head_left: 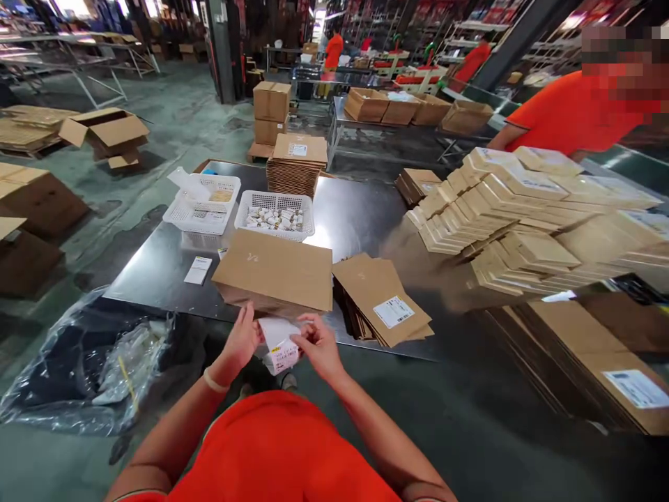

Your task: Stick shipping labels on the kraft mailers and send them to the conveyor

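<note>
Between my two hands, just off the table's near edge, is a white printed label sheet (283, 353) with a yellow mark and lines of text. My left hand (243, 341) has its fingers closed at the sheet's left side. On the right side my right hand (318, 345) pinches the sheet between thumb and fingers. Right beyond them lies a stack of flat brown cardboard (274, 268). To its right a fanned stack of flat cardboard (384, 296) carries a white shipping label (393, 312). A small stack of white cards (198, 270) sits to the left.
On the metal table (151, 268) stand a white basket of small white pieces (274, 215) and another white basket (224, 187). Stacked cartons (496, 202) crowd the right, beside a person in orange (575, 111). A plastic-lined bin (104, 362) stands at left.
</note>
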A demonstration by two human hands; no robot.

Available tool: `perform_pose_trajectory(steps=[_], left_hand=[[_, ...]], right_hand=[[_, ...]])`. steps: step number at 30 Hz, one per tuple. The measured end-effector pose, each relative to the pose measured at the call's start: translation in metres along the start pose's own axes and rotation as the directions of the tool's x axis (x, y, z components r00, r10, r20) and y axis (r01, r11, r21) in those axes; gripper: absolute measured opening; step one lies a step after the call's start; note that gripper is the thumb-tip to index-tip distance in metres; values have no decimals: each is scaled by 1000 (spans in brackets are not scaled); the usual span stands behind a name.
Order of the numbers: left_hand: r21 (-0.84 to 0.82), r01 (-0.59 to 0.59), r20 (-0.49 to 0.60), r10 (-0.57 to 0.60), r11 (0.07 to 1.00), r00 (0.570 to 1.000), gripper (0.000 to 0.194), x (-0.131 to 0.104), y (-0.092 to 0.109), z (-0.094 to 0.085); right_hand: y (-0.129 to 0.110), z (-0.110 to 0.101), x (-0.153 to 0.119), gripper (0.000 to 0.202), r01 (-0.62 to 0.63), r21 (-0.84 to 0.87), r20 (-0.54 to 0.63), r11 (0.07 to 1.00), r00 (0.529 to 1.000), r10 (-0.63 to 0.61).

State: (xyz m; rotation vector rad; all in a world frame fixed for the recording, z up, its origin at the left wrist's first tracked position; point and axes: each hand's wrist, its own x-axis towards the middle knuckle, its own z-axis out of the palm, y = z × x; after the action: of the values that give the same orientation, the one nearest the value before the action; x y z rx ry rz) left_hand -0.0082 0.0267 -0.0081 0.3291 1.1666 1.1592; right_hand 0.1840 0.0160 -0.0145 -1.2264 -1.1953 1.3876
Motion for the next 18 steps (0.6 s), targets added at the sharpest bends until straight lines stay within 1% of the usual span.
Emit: perform_pose_trajectory(steps=[1, 2, 3, 4, 5, 7, 9, 11, 14, 16, 18], left_hand=[[15, 11, 70, -12, 1000, 997, 92, -4, -5, -1], [52, -9, 147, 2, 999, 989, 96, -9, -10, -1], [105, -55, 217, 31, 993, 976, 96, -13, -13, 1], [162, -114, 268, 67, 980, 961, 91, -16, -15, 3], [216, -165, 296, 97, 962, 950, 81, -17, -16, 6], [286, -220, 300, 131, 932, 945, 59, -15, -12, 13], [318, -239, 285, 148, 917, 947, 46, -10, -6, 20], [341, -254, 288, 157, 905, 945, 42, -4, 0, 27], [385, -271, 288, 164, 882, 943, 38, 5, 8, 35], [390, -256, 270, 156, 884, 950, 37, 12, 10, 39], [369, -216, 266, 120, 904, 956, 38, 19, 10, 39]], right_hand=[[-2, 1, 4, 35, -3, -8, -31, 1000, 1000, 2], [-4, 1, 7, 33, -3, -22, -50, 1000, 999, 2], [-6, 2, 10, 32, -4, -36, -58, 999, 998, 2], [-8, 3, 13, 32, -5, -47, -59, 999, 998, 2], [-10, 3, 15, 32, -4, -54, -57, 999, 998, 1], [-13, 2, 18, 32, 12, -68, -45, 998, 999, -15], [-14, -1, 21, 29, 68, -114, -42, 991, 996, -73], [-14, -6, 21, 21, 177, -202, -65, 963, 979, -194], [-12, -10, 19, 16, 345, -352, -96, 870, 911, -400], [-10, -11, 18, 18, 411, -422, -79, 809, 872, -484], [-12, -14, 20, 19, 443, -467, -65, 765, 846, -529]])
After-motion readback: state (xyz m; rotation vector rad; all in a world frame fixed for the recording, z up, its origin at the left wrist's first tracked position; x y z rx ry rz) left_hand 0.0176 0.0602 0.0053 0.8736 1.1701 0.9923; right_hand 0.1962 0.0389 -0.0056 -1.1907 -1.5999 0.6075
